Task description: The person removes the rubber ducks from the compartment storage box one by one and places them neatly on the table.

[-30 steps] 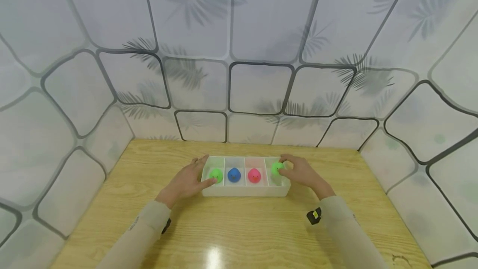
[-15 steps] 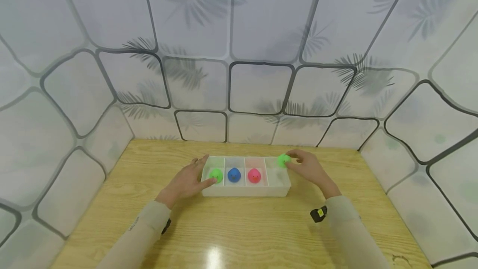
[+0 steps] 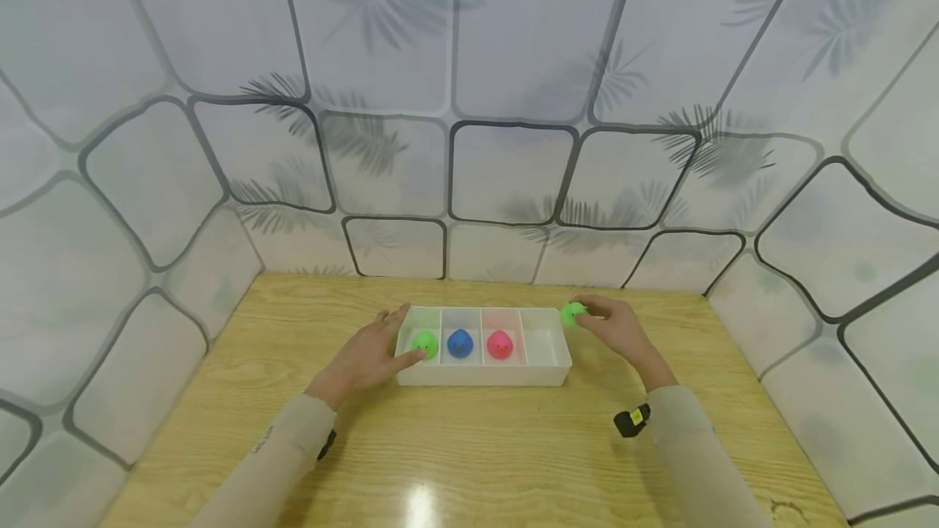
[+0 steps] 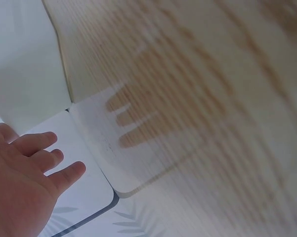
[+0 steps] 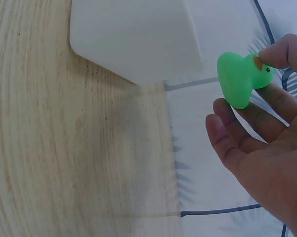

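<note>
My right hand (image 3: pixel 619 328) pinches a green duck (image 3: pixel 571 314) beside the tray (image 3: pixel 482 373); my left hand (image 3: pixel 367 357), fingers spread, rests against its left end.

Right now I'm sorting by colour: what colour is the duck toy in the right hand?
Green duck toy, orange beak; clearest in the right wrist view.

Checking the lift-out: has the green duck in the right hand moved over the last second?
Yes. The green duck went from the white tray's rightmost compartment up and rightward, now outside its right wall.
</note>
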`<state>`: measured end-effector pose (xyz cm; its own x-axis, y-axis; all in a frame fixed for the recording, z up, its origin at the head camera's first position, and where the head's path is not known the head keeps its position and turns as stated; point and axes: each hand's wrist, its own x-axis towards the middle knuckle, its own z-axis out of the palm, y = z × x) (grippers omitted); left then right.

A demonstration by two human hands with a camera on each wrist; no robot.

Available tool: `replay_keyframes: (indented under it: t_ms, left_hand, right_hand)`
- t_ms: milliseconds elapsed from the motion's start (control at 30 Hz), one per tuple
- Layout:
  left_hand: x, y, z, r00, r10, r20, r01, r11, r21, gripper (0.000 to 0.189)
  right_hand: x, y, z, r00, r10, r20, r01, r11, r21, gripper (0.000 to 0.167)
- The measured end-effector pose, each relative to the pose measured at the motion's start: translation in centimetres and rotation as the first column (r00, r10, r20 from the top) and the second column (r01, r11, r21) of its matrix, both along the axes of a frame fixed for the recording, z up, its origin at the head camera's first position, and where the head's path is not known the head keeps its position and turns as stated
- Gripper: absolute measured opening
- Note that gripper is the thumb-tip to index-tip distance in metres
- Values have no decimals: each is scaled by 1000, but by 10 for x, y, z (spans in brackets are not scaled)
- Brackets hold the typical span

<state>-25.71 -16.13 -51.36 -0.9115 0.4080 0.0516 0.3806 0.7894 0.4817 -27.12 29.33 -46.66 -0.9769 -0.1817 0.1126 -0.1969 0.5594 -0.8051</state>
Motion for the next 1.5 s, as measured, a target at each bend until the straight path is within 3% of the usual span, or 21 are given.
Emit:
replay_keyframes:
  t_ms: [167,400,633,1100,1500]
  left_hand:
    - [0,0,0,1000,1,3,-1,1000,4,100]
    - [0,0,1,1000,2,9,-2,1000,1,100]
    - [1,1,2,1000,11,22,-11,1000,-6,101]
    - [1,1,1,1000,13,13,-12,1000,-10,102]
    - [0,0,0,1000,-6,10,6,1000,7,102]
  right_hand:
    - [0,4,-6,999,14,45,-12,999,-46,48]
    - [3,12,-13,996,-36,85,37,999,-6,51]
    - [4,17,-17,990,-54,130,59,997,-39,57]
    - [2,25,-32,987,-84,134,86,996,-14,58]
    - [-5,37,-48,971,-121,206,117,993,33,62]
